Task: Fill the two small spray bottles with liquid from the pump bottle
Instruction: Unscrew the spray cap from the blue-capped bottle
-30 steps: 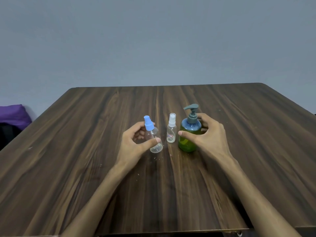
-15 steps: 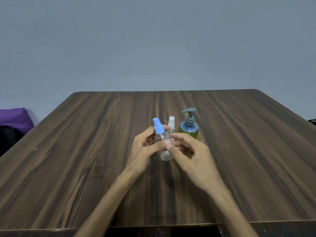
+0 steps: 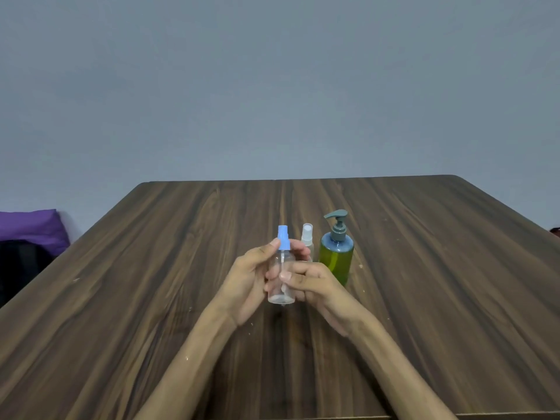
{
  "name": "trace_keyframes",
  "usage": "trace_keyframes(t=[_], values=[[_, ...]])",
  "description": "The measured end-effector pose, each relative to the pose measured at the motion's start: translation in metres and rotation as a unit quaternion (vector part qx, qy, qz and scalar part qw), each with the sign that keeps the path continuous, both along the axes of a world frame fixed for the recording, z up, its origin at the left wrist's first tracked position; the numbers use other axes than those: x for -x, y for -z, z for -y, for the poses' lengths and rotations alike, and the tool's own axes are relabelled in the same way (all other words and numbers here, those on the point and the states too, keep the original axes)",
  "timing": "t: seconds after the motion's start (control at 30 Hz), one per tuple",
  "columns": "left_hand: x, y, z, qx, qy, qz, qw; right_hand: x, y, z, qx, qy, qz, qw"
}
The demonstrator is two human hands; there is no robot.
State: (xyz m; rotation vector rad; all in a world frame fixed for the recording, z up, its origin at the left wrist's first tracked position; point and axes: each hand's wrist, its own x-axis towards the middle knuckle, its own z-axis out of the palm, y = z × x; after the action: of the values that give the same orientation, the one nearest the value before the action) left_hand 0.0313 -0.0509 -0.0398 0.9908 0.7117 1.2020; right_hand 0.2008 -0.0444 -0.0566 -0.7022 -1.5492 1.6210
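A clear small spray bottle with a blue cap (image 3: 282,269) is held upright above the wooden table (image 3: 151,283), near its middle. My left hand (image 3: 247,278) grips it, thumb up by the blue cap. My right hand (image 3: 315,283) holds the lower body of the same bottle from the right. Behind them, a second small spray bottle with a white cap (image 3: 307,239) stands on the table, partly hidden by my fingers. To its right stands the green pump bottle (image 3: 337,254) with a grey-blue pump head, untouched.
A purple cloth (image 3: 30,228) over something dark lies beyond the table's left edge. A grey wall rises behind the table's far edge. Small crumbs or droplets dot the wood near my arms.
My left hand lifted the blue-capped bottle off the table and toward me. My right hand left the pump bottle and closed on the spray bottle's lower body.
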Motion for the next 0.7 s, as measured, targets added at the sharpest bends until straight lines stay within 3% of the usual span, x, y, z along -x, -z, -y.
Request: trace_keyframes(t=[0.2,0.27,0.4,0.47,0.57,0.7], values=[[0.007,0.007,-0.025,-0.043,-0.048,0.041,0.997,0.01,0.003,-0.025,-0.086,0.068,0.056,0.992],[0.006,0.011,-0.029,-0.062,-0.071,0.019,0.995,0.016,0.012,-0.027,-0.111,0.103,0.068,0.986],[0.008,0.021,-0.034,-0.093,-0.19,-0.061,0.975,0.018,0.026,-0.027,-0.23,0.208,0.188,0.932],[0.008,0.03,-0.036,-0.108,-0.226,-0.074,0.965,0.021,0.029,-0.025,-0.249,0.224,0.205,0.92],[0.007,0.035,-0.035,-0.084,-0.156,-0.059,0.982,0.03,0.031,-0.019,-0.229,0.192,0.154,0.942],[0.017,0.029,-0.03,-0.055,-0.041,-0.012,0.998,0.032,0.029,-0.017,-0.134,0.187,0.063,0.971]])
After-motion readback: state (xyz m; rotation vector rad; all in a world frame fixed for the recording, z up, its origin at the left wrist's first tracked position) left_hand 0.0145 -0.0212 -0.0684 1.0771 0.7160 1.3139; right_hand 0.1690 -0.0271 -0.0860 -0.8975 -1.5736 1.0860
